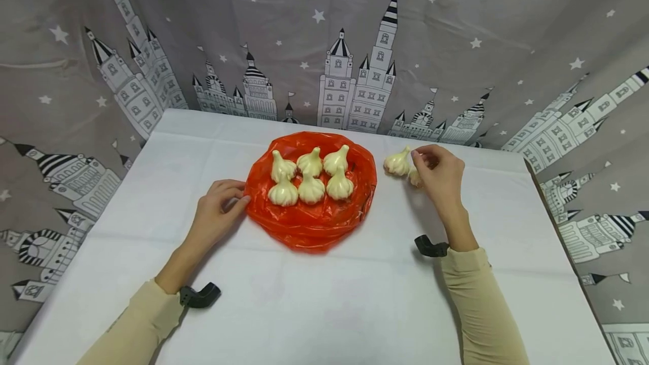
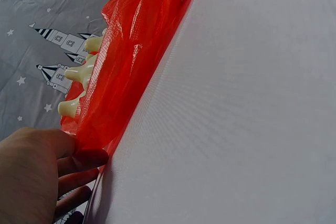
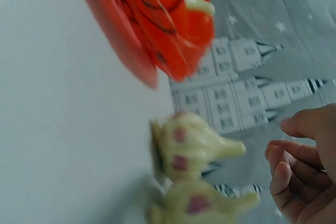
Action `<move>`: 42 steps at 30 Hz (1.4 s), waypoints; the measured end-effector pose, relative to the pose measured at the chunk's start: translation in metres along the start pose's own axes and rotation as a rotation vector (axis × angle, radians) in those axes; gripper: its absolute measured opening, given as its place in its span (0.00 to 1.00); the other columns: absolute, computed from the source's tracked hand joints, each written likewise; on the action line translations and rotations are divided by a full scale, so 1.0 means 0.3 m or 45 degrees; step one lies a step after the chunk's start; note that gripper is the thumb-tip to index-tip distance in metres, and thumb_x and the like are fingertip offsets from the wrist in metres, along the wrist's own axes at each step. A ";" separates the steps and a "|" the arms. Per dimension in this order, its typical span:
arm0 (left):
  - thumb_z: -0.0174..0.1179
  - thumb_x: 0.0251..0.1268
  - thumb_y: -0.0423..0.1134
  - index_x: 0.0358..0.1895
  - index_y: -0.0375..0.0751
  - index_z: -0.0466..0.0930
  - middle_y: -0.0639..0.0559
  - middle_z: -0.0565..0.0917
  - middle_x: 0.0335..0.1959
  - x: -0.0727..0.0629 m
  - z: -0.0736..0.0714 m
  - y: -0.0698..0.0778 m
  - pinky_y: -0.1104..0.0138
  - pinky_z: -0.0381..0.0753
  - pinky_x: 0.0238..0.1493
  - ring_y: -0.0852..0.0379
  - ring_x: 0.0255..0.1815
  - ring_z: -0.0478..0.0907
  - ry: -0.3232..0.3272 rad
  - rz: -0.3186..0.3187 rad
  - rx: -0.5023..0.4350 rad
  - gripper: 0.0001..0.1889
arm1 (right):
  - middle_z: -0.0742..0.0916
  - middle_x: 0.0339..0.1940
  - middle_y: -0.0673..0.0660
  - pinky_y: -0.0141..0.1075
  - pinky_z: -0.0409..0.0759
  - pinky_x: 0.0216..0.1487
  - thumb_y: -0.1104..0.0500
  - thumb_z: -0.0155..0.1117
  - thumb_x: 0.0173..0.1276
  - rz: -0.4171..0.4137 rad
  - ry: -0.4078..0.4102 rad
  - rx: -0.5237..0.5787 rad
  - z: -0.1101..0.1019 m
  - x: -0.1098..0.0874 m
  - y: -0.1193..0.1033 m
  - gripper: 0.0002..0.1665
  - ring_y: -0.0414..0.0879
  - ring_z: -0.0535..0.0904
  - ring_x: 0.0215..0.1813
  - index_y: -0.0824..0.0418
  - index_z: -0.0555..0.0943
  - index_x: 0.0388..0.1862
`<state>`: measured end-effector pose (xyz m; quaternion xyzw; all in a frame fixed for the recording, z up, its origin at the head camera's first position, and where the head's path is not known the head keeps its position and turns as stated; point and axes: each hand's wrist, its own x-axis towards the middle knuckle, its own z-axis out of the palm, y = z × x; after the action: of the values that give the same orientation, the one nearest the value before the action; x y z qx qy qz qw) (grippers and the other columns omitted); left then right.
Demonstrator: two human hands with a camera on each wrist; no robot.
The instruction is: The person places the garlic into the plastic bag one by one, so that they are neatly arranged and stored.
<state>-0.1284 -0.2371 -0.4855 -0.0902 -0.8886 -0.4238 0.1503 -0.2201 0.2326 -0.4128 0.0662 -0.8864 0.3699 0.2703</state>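
A red plastic bag (image 1: 304, 235) lies spread with its mouth up and its rim rolled down, and several pale garlic bulbs (image 1: 310, 190) stand inside in two rows. My left hand (image 1: 218, 210) pinches the bag's left rim between thumb and fingers. To the right of the bag, two more garlic bulbs rest on the table: one in plain sight (image 1: 397, 163), the other (image 1: 414, 178) partly covered by my right hand (image 1: 442, 176). That hand hovers just above them, fingers loosely bent and nothing in it. The right wrist view shows a gap between its thumb and forefinger, apart from the bulb stems.
A white cloth covers the table (image 1: 324, 308). Behind and at both sides hangs a grey curtain (image 1: 284, 27) printed with castles and stars, close to the table's back edge. Black wrist cameras, the left one (image 1: 200, 295) and the right one (image 1: 431, 246), jut inward from the wrists.
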 end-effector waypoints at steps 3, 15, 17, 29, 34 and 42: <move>0.68 0.71 0.33 0.36 0.37 0.88 0.41 0.88 0.55 0.002 0.007 0.002 0.84 0.63 0.61 0.43 0.64 0.77 -0.005 0.006 -0.019 0.05 | 0.90 0.28 0.62 0.19 0.68 0.33 0.59 0.73 0.71 0.052 0.065 -0.026 -0.046 0.010 0.035 0.10 0.33 0.76 0.28 0.67 0.90 0.41; 0.68 0.72 0.35 0.35 0.38 0.87 0.42 0.87 0.56 -0.005 0.006 -0.010 0.58 0.74 0.66 0.45 0.64 0.77 -0.020 -0.022 0.045 0.06 | 0.91 0.31 0.63 0.19 0.70 0.34 0.54 0.78 0.67 0.130 -0.030 -0.034 -0.063 0.012 0.120 0.14 0.28 0.77 0.29 0.64 0.92 0.41; 0.68 0.72 0.35 0.35 0.38 0.87 0.42 0.88 0.55 -0.005 0.007 -0.011 0.56 0.75 0.66 0.45 0.64 0.77 -0.021 -0.019 0.049 0.05 | 0.91 0.31 0.63 0.18 0.70 0.33 0.54 0.79 0.66 0.125 -0.044 -0.029 -0.054 0.008 0.130 0.14 0.29 0.77 0.29 0.65 0.92 0.41; 0.68 0.71 0.34 0.35 0.37 0.88 0.39 0.87 0.56 0.009 0.010 0.009 0.39 0.74 0.67 0.42 0.65 0.76 -0.051 -0.022 0.016 0.05 | 0.91 0.30 0.65 0.18 0.68 0.32 0.56 0.78 0.67 0.159 -0.066 -0.057 -0.045 -0.025 0.163 0.13 0.29 0.76 0.28 0.67 0.91 0.39; 0.68 0.71 0.34 0.35 0.36 0.87 0.39 0.87 0.56 0.012 0.010 0.006 0.39 0.73 0.67 0.41 0.65 0.76 -0.042 -0.023 0.012 0.05 | 0.91 0.29 0.65 0.19 0.67 0.32 0.56 0.78 0.67 0.150 -0.063 -0.071 -0.038 -0.011 0.160 0.13 0.32 0.77 0.28 0.67 0.91 0.38; 0.67 0.71 0.34 0.36 0.37 0.87 0.40 0.87 0.56 0.005 0.001 -0.002 0.44 0.75 0.65 0.43 0.64 0.77 -0.020 -0.020 0.032 0.05 | 0.91 0.29 0.65 0.19 0.67 0.33 0.55 0.78 0.67 0.147 -0.055 -0.099 -0.034 0.011 0.148 0.13 0.29 0.75 0.27 0.67 0.91 0.37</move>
<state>-0.1300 -0.2373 -0.4856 -0.0847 -0.8958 -0.4129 0.1410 -0.2325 0.2718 -0.4325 0.0122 -0.9081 0.3486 0.2317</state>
